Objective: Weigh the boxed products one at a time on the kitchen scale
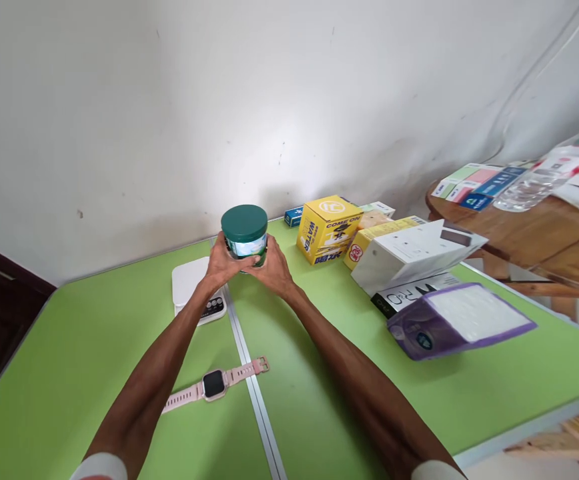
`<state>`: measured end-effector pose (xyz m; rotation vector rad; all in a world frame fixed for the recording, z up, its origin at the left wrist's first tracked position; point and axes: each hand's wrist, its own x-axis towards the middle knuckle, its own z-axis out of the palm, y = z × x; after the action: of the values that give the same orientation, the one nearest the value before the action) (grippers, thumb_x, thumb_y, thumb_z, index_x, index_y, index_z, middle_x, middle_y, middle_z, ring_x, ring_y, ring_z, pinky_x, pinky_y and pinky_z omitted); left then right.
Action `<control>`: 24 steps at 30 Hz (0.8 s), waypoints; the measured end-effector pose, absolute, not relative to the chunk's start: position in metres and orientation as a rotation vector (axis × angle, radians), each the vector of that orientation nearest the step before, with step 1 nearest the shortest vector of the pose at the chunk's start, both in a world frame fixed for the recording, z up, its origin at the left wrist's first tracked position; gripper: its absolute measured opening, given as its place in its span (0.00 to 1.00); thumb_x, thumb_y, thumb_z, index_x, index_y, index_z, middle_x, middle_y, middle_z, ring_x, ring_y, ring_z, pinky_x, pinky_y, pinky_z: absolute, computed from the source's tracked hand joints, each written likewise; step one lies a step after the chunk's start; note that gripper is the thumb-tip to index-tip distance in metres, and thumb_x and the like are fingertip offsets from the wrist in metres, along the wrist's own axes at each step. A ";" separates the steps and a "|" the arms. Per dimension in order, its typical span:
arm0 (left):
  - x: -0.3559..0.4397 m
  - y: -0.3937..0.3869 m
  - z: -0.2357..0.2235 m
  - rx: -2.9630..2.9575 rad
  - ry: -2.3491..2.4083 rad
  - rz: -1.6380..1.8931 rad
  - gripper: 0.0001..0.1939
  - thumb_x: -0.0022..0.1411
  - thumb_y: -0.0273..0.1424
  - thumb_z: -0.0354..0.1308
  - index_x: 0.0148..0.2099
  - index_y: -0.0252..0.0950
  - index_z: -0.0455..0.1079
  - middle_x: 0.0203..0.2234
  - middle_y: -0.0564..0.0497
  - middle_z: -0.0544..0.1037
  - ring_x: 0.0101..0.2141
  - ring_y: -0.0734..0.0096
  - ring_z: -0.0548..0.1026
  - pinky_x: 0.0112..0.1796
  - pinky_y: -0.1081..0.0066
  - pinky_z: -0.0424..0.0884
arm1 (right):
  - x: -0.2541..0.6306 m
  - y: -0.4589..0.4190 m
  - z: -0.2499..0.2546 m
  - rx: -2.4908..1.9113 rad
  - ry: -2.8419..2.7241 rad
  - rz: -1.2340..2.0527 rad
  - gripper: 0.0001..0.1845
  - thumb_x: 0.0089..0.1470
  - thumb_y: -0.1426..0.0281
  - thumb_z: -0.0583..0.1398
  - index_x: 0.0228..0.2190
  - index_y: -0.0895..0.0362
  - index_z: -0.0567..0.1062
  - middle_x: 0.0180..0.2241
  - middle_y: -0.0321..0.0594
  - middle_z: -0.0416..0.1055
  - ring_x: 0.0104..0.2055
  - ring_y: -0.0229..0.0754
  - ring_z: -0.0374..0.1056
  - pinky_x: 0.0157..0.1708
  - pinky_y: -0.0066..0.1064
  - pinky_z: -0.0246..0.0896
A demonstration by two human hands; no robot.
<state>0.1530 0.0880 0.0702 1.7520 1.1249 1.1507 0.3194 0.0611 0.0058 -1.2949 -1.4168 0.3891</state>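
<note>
Both my hands are wrapped round a green lidded tub (244,227) with a pale picture label, held upright toward the back of the green table. My left hand (219,263) grips its left side, and my right hand (273,267) grips its right side, the thumbs meeting at the front. Just left of and below the tub lies a white kitchen scale (188,280) with round buttons, partly covered by my left hand and forearm. A pink smartwatch (214,385) is laid out flat between my forearms, one strap end hidden behind the left arm.
Right of my hands stand a yellow box (328,230), more cartons, a white box (404,257) and a purple-white packet (462,317). A metal seam (249,373) crosses the green table (94,333). Beyond is a wooden table (544,227) with a clear bottle (529,190). A wall closes the back.
</note>
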 end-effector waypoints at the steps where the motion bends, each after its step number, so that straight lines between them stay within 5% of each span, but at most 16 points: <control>1: 0.165 0.094 0.066 1.746 1.101 1.123 0.52 0.34 0.44 0.89 0.59 0.38 0.72 0.52 0.38 0.85 0.54 0.40 0.84 0.58 0.45 0.79 | 0.331 0.063 0.001 -1.318 -1.398 0.374 0.51 0.44 0.47 0.77 0.64 0.51 0.69 0.60 0.58 0.79 0.64 0.69 0.74 0.62 0.61 0.73; 16: 0.241 0.177 0.026 1.706 0.917 0.937 0.54 0.33 0.43 0.89 0.62 0.38 0.72 0.56 0.39 0.83 0.60 0.42 0.80 0.64 0.45 0.75 | 0.385 0.118 -0.049 -1.468 -1.212 0.328 0.60 0.51 0.38 0.72 0.69 0.63 0.64 0.66 0.74 0.71 0.70 0.76 0.68 0.68 0.69 0.65; 24: 0.260 0.201 0.021 1.783 1.040 0.898 0.54 0.36 0.45 0.89 0.63 0.38 0.70 0.58 0.36 0.82 0.59 0.40 0.80 0.59 0.46 0.78 | 0.376 0.137 -0.056 -1.674 -1.128 0.270 0.50 0.63 0.61 0.64 0.75 0.72 0.56 0.73 0.77 0.62 0.79 0.73 0.58 0.78 0.65 0.52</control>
<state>0.2596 0.2010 0.0205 1.7832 1.0400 0.8976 0.3756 0.1370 -0.0562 -1.6742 -1.1280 0.2700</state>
